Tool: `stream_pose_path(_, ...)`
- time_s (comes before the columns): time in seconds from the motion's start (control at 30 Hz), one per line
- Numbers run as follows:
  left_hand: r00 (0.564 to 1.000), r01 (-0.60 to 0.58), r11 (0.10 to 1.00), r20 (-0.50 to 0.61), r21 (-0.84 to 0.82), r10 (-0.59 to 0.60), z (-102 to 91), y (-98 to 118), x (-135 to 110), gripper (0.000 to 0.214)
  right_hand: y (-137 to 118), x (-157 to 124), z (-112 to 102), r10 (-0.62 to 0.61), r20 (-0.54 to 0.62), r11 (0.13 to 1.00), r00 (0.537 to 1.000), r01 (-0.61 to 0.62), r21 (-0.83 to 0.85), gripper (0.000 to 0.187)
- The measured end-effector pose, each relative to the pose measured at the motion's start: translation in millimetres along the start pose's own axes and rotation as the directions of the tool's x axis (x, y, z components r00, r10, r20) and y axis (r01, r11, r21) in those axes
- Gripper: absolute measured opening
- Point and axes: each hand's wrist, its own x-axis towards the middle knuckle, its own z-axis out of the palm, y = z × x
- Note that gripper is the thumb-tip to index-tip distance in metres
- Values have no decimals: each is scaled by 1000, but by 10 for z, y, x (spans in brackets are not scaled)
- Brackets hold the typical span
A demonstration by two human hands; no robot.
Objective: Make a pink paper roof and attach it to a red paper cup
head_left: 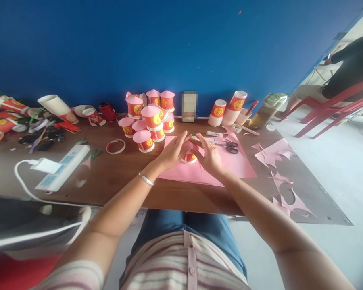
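A short red and white paper cup piece (188,157) with a pink paper cone on top stands on the pink paper sheet (238,165). My left hand (176,151) rests on the cone's left side with fingers stretched out. From the right, my right hand (210,155) lies on the same cone, fingers also extended. Between them the hands cover most of the cone. Just right of my right hand lie black-handled scissors (231,147) and a white glue stick (214,134).
Pink-topped cup pieces (143,139) are stacked behind left. Whole paper cups (236,104), a tape roll (236,128) and a bottle (268,110) stand back right. Pink scraps (282,181) lie right, a power strip (63,167) left. A person (351,60) sits by a red chair (335,102).
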Motion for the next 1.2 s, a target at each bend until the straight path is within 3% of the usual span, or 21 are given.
stream_pose_path(0.2, 996, 57, 983, -52, -177, -67, -41, -15, -19, 70, -63, 13, -87, 104, -39, 991, 994, -100, 90, 62)
stream_pose_path(0.57, 999, 27, 996, -16, -89, -28, 0, -6, -32, 69, -53, -12, -26, 90, 1, 995, 996, -90, 36, 59)
stream_pose_path(0.73, 989, 128, 970, -51, -205, -141, -79, -8, -64, 69, -123, 9, -108, 103, -15, 992, 995, -102, 68, 62)
stream_pose_path(0.9, 954, 232, 879, -77, -417, -288, -151, -9, -86, 71, -141, 115, -141, 98, -27, 990, 995, -95, 107, 64)
stream_pose_path(1.0, 942, 210, 839, -127, -501, -311, -170, 33, -65, 68, -102, 165, -83, 137, 10, 973, 991, -136, 186, 68)
stream_pose_path(1.2, 944, 163, 893, -198, -420, -265, -98, 108, -43, 73, -26, 121, 26, 200, 52, 946, 978, -207, 250, 72)
